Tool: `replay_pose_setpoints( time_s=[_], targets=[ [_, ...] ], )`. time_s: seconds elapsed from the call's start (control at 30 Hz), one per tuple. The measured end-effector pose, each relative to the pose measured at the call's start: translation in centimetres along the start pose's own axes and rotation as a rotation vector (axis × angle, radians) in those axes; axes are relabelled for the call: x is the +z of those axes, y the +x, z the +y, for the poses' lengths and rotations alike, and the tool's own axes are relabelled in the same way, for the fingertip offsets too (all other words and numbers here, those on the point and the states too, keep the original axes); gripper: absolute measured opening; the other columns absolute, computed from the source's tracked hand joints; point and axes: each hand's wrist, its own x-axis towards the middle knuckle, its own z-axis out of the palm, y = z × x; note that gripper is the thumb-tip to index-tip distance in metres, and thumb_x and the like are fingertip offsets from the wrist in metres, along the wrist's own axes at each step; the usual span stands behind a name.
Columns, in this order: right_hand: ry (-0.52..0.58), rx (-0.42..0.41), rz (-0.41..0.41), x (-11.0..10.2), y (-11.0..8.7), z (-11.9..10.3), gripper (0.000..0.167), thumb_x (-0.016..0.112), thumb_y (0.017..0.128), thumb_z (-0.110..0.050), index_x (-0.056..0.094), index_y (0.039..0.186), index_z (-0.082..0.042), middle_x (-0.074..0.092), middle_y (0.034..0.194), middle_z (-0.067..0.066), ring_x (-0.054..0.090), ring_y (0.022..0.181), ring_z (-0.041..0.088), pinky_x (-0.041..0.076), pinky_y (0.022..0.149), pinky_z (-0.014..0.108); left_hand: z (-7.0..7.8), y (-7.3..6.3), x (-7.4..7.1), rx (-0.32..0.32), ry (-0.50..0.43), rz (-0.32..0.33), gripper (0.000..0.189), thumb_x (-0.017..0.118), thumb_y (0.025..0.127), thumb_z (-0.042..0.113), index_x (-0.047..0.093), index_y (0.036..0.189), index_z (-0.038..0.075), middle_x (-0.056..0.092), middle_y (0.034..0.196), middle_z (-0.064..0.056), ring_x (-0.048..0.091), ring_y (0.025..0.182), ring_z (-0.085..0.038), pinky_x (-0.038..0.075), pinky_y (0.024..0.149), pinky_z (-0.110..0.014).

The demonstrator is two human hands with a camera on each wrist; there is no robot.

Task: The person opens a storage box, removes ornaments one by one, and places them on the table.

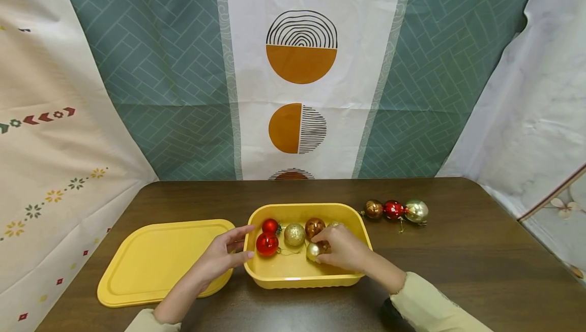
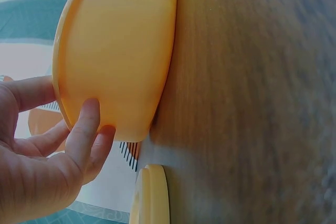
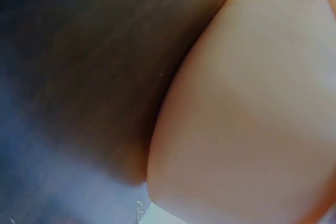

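Note:
A yellow plastic box (image 1: pixel 274 276) stands on the table with several Christmas balls inside. Against its left side rests my left hand (image 1: pixel 224 250), its fingertips touching the outer wall and rim; the left wrist view shows these fingers (image 2: pixel 90 124) on the wall. My right hand (image 1: pixel 341 248) reaches into the box and pinches a small pale gold ball (image 1: pixel 313 251). Close by lie a glittery gold ball (image 1: pixel 294 234) and a brown ball (image 1: pixel 314 227). Two red balls, one larger (image 1: pixel 267 244) and one smaller (image 1: pixel 271 227), sit at the left. The right wrist view shows only the box's outer wall (image 3: pixel 241 108).
A yellow lid (image 1: pixel 160 255) lies flat on the table left of the box. Right of the box, a brown ball (image 1: pixel 373 209), a red ball (image 1: pixel 393 209) and a pale gold ball (image 1: pixel 416 211) lie in a row. Patterned cloth (image 1: pixel 183 67) hangs behind the table.

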Motion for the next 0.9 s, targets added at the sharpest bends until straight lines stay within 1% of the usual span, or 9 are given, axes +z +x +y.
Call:
replay_pose_setpoints(
  time_s=[0.17, 0.33, 0.43, 0.53, 0.67, 0.77, 0.83, 0.9],
  targets=[
    [0.067, -0.014, 0.026, -0.9, -0.6, 0.0, 0.031, 0.078, 0.067, -0.01, 0.069, 0.094, 0.004, 0.068, 0.087, 0.008, 0.059, 0.075, 0.013, 0.049, 0.066, 0.023, 0.0, 0.0, 0.1, 0.003, -0.001, -0.004, 0.06, 0.066, 0.081, 0.006, 0.04, 0.134, -0.001, 0.044, 0.128, -0.024, 0.05, 0.11, -0.033, 0.052, 0.079, -0.037],
    [0.119, -0.031, 0.055, -2.6, -1.4, 0.0, 0.031, 0.077, 0.069, -0.009, 0.067, 0.095, 0.005, 0.068, 0.091, 0.011, 0.063, 0.077, 0.015, 0.052, 0.067, 0.022, 0.0, -0.1, 0.0, 0.012, -0.008, -0.009, 0.059, 0.065, 0.081, 0.006, 0.04, 0.134, -0.001, 0.044, 0.128, -0.024, 0.049, 0.11, -0.034, 0.052, 0.08, -0.037],
    [0.144, -0.024, 0.069, -3.6, -2.0, 0.1, 0.031, 0.076, 0.071, -0.009, 0.067, 0.097, 0.004, 0.068, 0.093, 0.011, 0.065, 0.08, 0.018, 0.053, 0.068, 0.022, 0.0, -0.1, 0.0, 0.017, -0.012, -0.012, 0.059, 0.065, 0.081, 0.005, 0.04, 0.134, -0.002, 0.043, 0.129, -0.025, 0.049, 0.11, -0.035, 0.051, 0.08, -0.037],
    [0.173, 0.016, 0.085, -4.6, -2.6, 0.3, 0.03, 0.075, 0.072, -0.008, 0.067, 0.099, 0.002, 0.068, 0.095, 0.011, 0.065, 0.083, 0.019, 0.053, 0.07, 0.023, 0.0, -0.1, 0.0, 0.02, -0.012, -0.012, 0.059, 0.065, 0.081, 0.005, 0.04, 0.134, -0.001, 0.042, 0.129, -0.025, 0.049, 0.111, -0.035, 0.051, 0.08, -0.036],
    [0.165, 0.068, 0.117, -5.9, -3.5, 1.0, 0.032, 0.075, 0.072, -0.008, 0.067, 0.101, 0.001, 0.068, 0.096, 0.01, 0.065, 0.084, 0.019, 0.053, 0.07, 0.025, 0.0, 0.0, 0.0, 0.02, -0.005, -0.006, 0.059, 0.065, 0.081, 0.005, 0.04, 0.134, -0.001, 0.043, 0.129, -0.025, 0.049, 0.111, -0.036, 0.051, 0.081, -0.036],
    [0.167, 0.098, 0.146, -6.6, -4.2, 1.6, 0.033, 0.076, 0.072, -0.01, 0.067, 0.102, 0.001, 0.067, 0.096, 0.01, 0.065, 0.084, 0.02, 0.054, 0.07, 0.029, 0.0, 0.0, 0.0, 0.023, -0.005, -0.004, 0.059, 0.065, 0.081, 0.005, 0.041, 0.134, -0.001, 0.042, 0.13, -0.026, 0.048, 0.112, -0.037, 0.051, 0.081, -0.037],
    [0.199, 0.137, 0.16, -7.0, -4.6, 1.9, 0.035, 0.076, 0.072, -0.011, 0.067, 0.103, 0.002, 0.067, 0.097, 0.011, 0.064, 0.085, 0.022, 0.054, 0.071, 0.031, -0.1, 0.0, 0.0, 0.024, -0.007, -0.005, 0.059, 0.065, 0.081, 0.005, 0.04, 0.134, -0.001, 0.042, 0.13, -0.026, 0.048, 0.113, -0.038, 0.051, 0.081, -0.037],
    [0.231, 0.168, 0.178, -7.3, -5.1, 2.3, 0.036, 0.076, 0.071, -0.011, 0.066, 0.103, 0.002, 0.066, 0.098, 0.011, 0.065, 0.087, 0.023, 0.054, 0.071, 0.03, -0.1, 0.0, 0.0, 0.026, -0.005, -0.002, 0.059, 0.065, 0.08, 0.005, 0.041, 0.134, -0.001, 0.042, 0.13, -0.026, 0.048, 0.112, -0.037, 0.051, 0.081, -0.036]
  ],
)
